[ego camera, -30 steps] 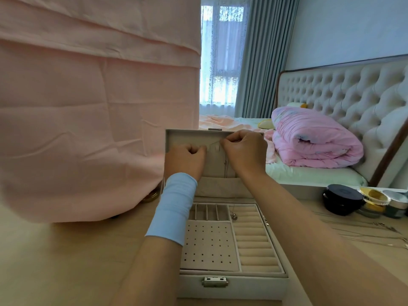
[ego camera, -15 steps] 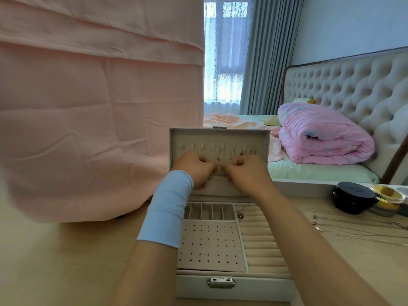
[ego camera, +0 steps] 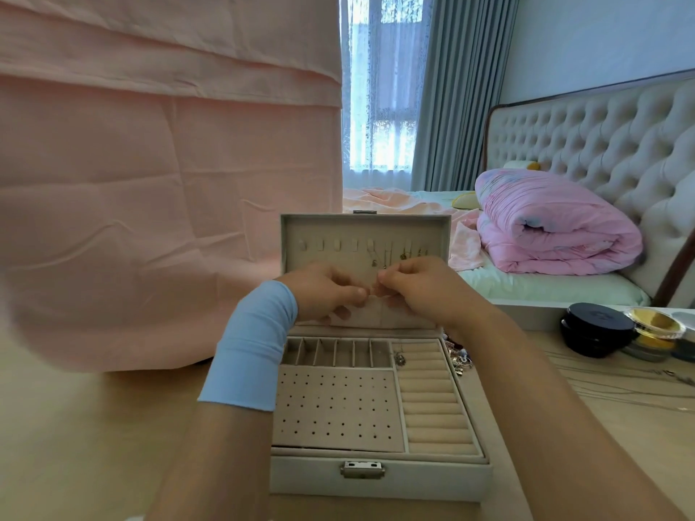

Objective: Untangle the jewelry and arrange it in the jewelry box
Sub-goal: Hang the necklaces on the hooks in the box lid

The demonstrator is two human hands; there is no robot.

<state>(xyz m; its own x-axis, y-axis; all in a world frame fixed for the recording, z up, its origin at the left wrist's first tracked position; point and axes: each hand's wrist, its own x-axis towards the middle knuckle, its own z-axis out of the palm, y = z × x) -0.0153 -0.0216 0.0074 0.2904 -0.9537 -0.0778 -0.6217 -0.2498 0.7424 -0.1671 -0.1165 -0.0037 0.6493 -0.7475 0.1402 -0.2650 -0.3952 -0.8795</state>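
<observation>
Hanging at far left, a pink cloth [ego camera: 150, 182] reaches down to a pale wooden surface [ego camera: 94, 445]. At centre, a person's left hand [ego camera: 323, 291], with a blue band [ego camera: 252, 344] round the wrist, meets the right hand [ego camera: 417, 291] fingertip to fingertip. Both hands have curled fingers and pinch a thin necklace [ego camera: 384, 259] that hangs from the hooks in the raised lid [ego camera: 323, 229] of an open jewelry box [ego camera: 301, 479]. A pendant [ego camera: 399, 358] lies on the ring rolls in the tray's right part. A small heap of jewelry [ego camera: 460, 361] sits just beside the box's right wall. Loose chains [ego camera: 620, 385] and a black round case [ego camera: 594, 329] lie farther right.
</observation>
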